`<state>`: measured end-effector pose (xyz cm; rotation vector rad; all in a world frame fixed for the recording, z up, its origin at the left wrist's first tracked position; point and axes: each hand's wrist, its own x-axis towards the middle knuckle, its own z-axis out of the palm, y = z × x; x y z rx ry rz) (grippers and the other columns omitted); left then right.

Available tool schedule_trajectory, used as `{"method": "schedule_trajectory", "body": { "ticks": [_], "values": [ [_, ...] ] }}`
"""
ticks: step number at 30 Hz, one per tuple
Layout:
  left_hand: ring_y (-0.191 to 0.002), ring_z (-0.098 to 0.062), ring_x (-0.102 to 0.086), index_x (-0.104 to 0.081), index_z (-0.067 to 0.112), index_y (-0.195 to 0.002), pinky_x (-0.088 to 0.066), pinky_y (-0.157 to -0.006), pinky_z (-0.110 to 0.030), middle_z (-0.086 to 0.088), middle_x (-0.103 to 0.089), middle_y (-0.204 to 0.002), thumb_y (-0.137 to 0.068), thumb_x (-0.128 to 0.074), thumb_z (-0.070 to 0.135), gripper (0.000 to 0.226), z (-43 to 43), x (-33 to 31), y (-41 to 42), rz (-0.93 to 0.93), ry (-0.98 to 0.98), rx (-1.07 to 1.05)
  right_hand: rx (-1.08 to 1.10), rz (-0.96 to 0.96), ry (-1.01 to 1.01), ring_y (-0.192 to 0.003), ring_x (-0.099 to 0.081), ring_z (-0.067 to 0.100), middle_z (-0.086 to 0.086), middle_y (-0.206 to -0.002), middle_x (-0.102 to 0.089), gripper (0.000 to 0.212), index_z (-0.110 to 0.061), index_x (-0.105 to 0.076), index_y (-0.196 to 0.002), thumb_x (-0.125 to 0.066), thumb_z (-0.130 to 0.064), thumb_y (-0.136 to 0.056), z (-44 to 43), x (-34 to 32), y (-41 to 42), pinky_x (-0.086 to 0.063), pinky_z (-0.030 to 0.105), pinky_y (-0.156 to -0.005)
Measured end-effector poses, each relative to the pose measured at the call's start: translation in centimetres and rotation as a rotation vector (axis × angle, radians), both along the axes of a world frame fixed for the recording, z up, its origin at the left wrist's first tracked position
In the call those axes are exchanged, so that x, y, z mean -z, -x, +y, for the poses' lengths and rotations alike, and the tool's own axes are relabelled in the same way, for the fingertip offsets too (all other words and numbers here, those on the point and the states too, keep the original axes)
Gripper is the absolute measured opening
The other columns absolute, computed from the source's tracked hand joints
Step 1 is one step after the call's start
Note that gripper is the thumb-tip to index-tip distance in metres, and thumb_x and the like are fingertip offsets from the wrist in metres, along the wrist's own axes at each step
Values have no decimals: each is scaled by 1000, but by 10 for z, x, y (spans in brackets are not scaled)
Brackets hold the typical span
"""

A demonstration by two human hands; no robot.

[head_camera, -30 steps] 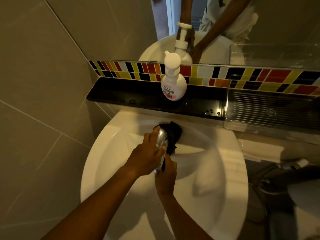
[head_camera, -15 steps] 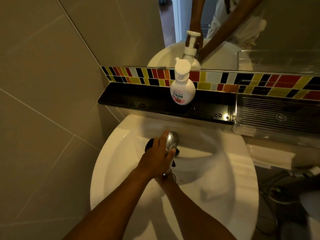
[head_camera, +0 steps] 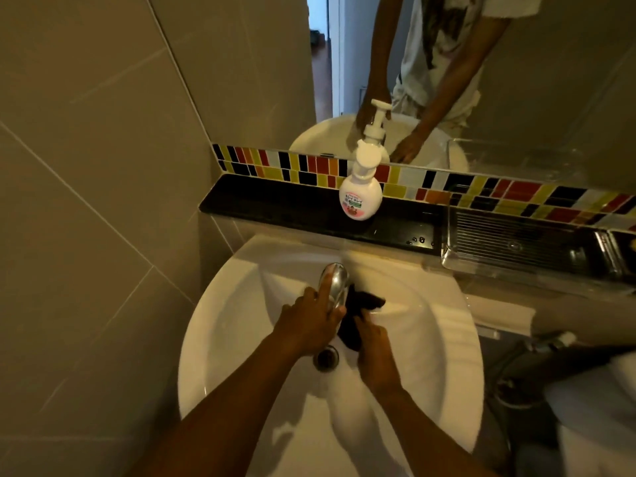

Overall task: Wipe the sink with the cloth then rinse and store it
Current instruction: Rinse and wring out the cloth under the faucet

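While the left hand still clasps the faucet, the right hand now grips the cloth further right.

White basin sink mounted below a black ledge. On the ledge: an upright white pump soap bottle against the multicoloured tile strip, and, to the right, a clear ribbed tray. In the basin: a black cloth beside the drain.

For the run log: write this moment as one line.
stage: rinsing | left hand: on chrome tap | right hand: gripping black cloth under spout | white sink: drain open
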<state>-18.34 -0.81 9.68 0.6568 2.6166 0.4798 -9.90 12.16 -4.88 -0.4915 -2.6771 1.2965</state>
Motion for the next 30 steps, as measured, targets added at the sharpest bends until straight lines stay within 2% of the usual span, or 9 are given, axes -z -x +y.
{"method": "schedule_trajectory", "body": {
  "ticks": [4,6,11,14,16,19,21,27,30],
  "values": [
    [-115,-30,-50,-4,29,-150,-44,-96,-49,-13,-43,-136,-95,-36,52,67,-14,-4,-5,59,37,39,35,-17,-182,-133,-41,22,9,-152,-35,69,-13,-27,-148,-58,-5,-88,36,-40,-24,-32,40,-114],
    [-120,-30,-46,-8,26,-150,-41,-99,-49,-13,-41,-138,-95,-38,50,67,-19,-7,-9,83,26,35,0,23,-176,-136,-35,19,9,-150,-36,65,-11,-29,-147,-56,0,-89,41,-66,-28,-27,33,-113],
    [-123,-31,-43,-14,21,-150,-39,-101,-48,-14,-38,-140,-94,-42,47,68,-28,-24,-22,143,22,67,-19,139,-227,-126,-47,25,13,-135,-53,53,-10,-47,-136,-64,-6,-87,46,-114,-26,-39,39,-109],
    [-125,-31,-42,-13,22,-151,-38,-102,-46,-13,-37,-142,-94,-43,45,69,-34,-35,-26,159,-11,83,-17,135,-242,-122,-50,28,17,-131,-53,47,-6,-50,-132,-63,-5,-87,40,-148,-23,-39,22,-102],
    [-128,-31,-40,-15,26,-150,-34,-103,-45,-12,-37,-143,-95,-44,42,64,-36,-44,-27,137,-62,75,-45,178,-262,-121,-51,27,17,-131,-52,43,-5,-51,-130,-60,-4,-88,33,-171,-20,-37,17,-100],
    [-126,-29,-42,-25,30,-145,-35,-102,-43,-9,-42,-139,-97,-43,33,51,-39,-60,-30,112,-190,63,-98,230,-338,-120,-52,28,15,-130,-53,36,-8,-53,-126,-56,-2,-91,22,-197,-18,-43,31,-103],
    [-128,-28,-41,-30,29,-144,-37,-106,-42,-7,-41,-143,-99,-42,29,46,-39,-70,-31,73,-297,12,-125,255,-367,-117,-53,22,9,-127,-53,31,-12,-55,-122,-53,-4,-93,20,-211,-17,-43,21,-98],
    [-136,-26,-39,-33,28,-146,-38,-108,-39,-4,-38,-150,-97,-51,24,52,-51,-97,-25,-78,-595,-106,-229,295,-465,-108,-49,7,0,-121,-51,24,-18,-57,-116,-53,-11,-93,6,-253,-18,-44,8,-87],
    [-136,-26,-39,-33,27,-146,-39,-109,-43,-4,-41,-148,-92,-59,24,60,-60,-109,-24,-182,-660,-129,-258,309,-466,-113,-48,10,0,-124,-49,25,-18,-57,-116,-54,-10,-93,-9,-268,-19,-45,15,-94]
  ]
}}
